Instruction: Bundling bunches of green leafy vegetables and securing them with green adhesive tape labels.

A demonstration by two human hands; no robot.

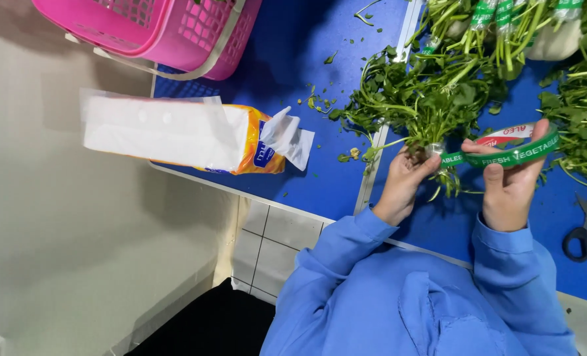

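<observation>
1. Right of centre in the head view, my left hand (404,181) pinches the stems of a bunch of leafy greens (425,99), grip closed tight around the base where the stalks gather.
2. My right hand (508,188) holds a roll of green tape (514,148), thumb and fingers clamped on its ring, with the free strip running across to the stems just beside my left fingers.
3. The bunch lies on the blue tabletop (293,59), leaves fanning toward the upper middle of the frame. I judge it light, soft and easily bruised, so the stems are the place to hold, never the leaves.
4. The tape looks thin, light and floppy once unrolled; I judge that the ring itself gives the firmest hold.
5. Count: one bunch in hand, several banded bundles (504,26) at the upper right (I cannot tell exactly how many), and more loose greens at the right edge.
6. One pair of scissors (584,227) at lower right, one pink basket (155,26) at upper left, one pack of tissues (181,135) left of centre.
</observation>
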